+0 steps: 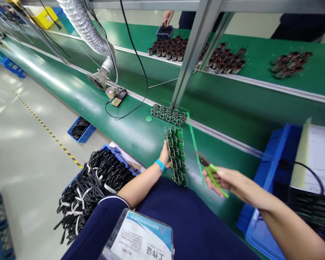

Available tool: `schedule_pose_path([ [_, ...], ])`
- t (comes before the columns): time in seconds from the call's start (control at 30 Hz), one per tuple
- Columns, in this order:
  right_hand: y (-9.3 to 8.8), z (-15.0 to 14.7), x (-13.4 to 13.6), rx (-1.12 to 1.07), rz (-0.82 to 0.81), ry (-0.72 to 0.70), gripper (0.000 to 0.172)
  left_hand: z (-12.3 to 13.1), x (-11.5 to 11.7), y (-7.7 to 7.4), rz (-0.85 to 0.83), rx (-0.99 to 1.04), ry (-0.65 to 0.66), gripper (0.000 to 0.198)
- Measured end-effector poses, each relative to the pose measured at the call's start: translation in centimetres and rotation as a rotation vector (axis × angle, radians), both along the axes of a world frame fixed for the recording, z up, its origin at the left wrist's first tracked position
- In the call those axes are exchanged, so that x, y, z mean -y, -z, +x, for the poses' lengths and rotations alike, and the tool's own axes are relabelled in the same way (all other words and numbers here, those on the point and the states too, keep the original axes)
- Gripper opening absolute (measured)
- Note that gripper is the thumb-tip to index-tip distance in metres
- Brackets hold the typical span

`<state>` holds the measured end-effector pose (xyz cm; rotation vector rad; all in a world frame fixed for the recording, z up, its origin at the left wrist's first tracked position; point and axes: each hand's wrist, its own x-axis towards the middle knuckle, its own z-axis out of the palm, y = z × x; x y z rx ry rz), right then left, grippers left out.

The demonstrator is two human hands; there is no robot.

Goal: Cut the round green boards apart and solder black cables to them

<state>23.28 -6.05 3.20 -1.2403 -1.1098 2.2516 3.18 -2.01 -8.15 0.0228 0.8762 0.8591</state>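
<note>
My left hand [164, 155] is closed on the edge of a panel of round green circuit boards [176, 155], held upright in front of my body. My right hand [222, 177] is wrapped around green-handled pliers [211, 176], slightly blurred. A long thin green strip [193, 137] crosses by the pliers' jaws; whether jaws or fingers hold it I cannot tell. Just beyond the panel, a second group of round circuit boards [168, 115] lies on the green bench [130, 133]. Near it lies a single round green board [148, 118].
Blue bins stand at right [280, 151], one with papers. A crate of bundled black cables [97, 177] is at my left. A soldering iron stand [119, 96] sits under a silver duct [83, 27]. Beyond the metal post [191, 54], another person's hand [167, 18] reaches into a small bin.
</note>
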Motion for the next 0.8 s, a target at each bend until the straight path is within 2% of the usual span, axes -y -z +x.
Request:
schedule_pose_path([
  [0.07, 0.8, 1.0, -3.2, 0.004, -0.126, 0.29, 0.044, -1.0, 0.0, 0.0, 0.027, -0.013, 0.035, 0.074],
  [0.1, 1.5, 1.5, -4.9, 0.065, -0.214, 0.497, 0.046, -1.6, 0.0, 0.0, 0.063, -0.059, 0.065, 0.077],
  [0.13, 2.4, 2.0, -6.5, 0.109, -0.241, 0.601, 0.048, -2.3, 0.0, 0.1, 0.126, -0.178, 0.112, 0.079],
  [0.2, 4.8, 2.9, -8.5, 0.222, -0.288, 0.714, 0.047, -4.0, 0.0, 0.4, 0.29, -0.556, 0.237, 0.085],
  [0.3, 8.9, 3.3, -7.5, 0.35, -0.391, 0.735, 0.04, -7.3, -0.8, 1.0, 0.456, -1.046, 0.369, 0.092],
  [0.4, 12.6, 2.5, -3.4, 0.407, -0.489, 0.667, 0.025, -10.6, -3.4, 1.3, 0.543, -1.28, 0.446, 0.084],
  [0.5, 15.2, 1.1, 0.7, 0.48, -0.545, 0.637, 0.019, -12.0, -7.7, 1.3, 0.722, -1.501, 0.64, 0.078],
  [0.57, 16.2, 0.4, 2.6, 0.517, -0.542, 0.645, 0.019, -11.4, -10.9, 1.5, 0.912, -1.572, 0.83, 0.07],
  [0.67, 17.0, -0.3, 4.4, 0.554, -0.49, 0.659, 0.023, -9.0, -15.0, 2.4, 1.21, -1.599, 1.105, 0.056],
  [0.73, 17.2, -0.4, 5.0, 0.592, -0.423, 0.658, 0.03, -7.3, -16.7, 3.2, 1.358, -1.623, 1.23, 0.052],
  [0.8, 17.2, -0.5, 4.8, 0.654, -0.305, 0.663, 0.039, -6.2, -17.4, 4.0, 1.459, -1.663, 1.304, 0.051],
])
